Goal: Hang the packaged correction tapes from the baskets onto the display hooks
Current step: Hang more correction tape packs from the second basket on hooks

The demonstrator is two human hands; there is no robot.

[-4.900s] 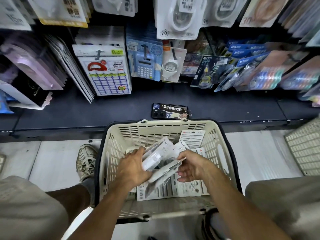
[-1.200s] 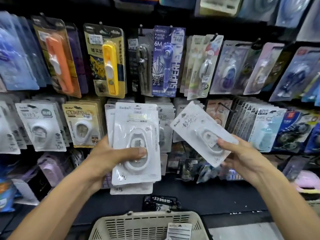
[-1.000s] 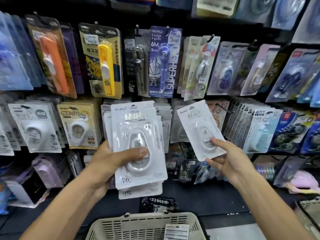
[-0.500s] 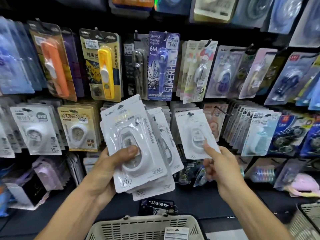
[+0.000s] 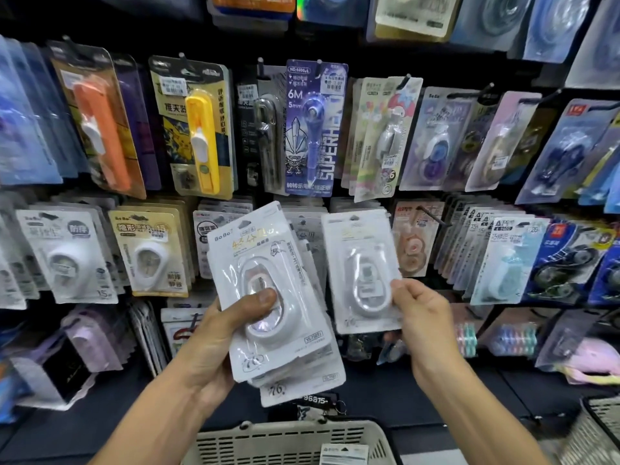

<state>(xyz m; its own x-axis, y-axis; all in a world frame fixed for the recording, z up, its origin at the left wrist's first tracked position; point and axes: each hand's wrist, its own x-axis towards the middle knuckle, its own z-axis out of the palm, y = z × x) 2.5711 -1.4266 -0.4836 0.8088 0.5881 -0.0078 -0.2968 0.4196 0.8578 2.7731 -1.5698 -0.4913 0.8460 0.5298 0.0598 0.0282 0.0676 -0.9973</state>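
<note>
Standing nearest, at the bottom edge, a beige slotted plastic basket [image 5: 292,441] is seen with one white carded pack [image 5: 344,454] inside; above it, a fanned stack of glossy white blister-packed correction tapes [image 5: 268,297] is gripped by the left hand [image 5: 214,347], thumb curled over the front oval blister; a single matching white pack [image 5: 362,273] is pinched at its lower right edge by the right hand [image 5: 419,317], held upright against the display; behind, rows of carded packs hang on black hooks [image 5: 432,214], among them a long yellow plastic tape pack [image 5: 198,129].
</note>
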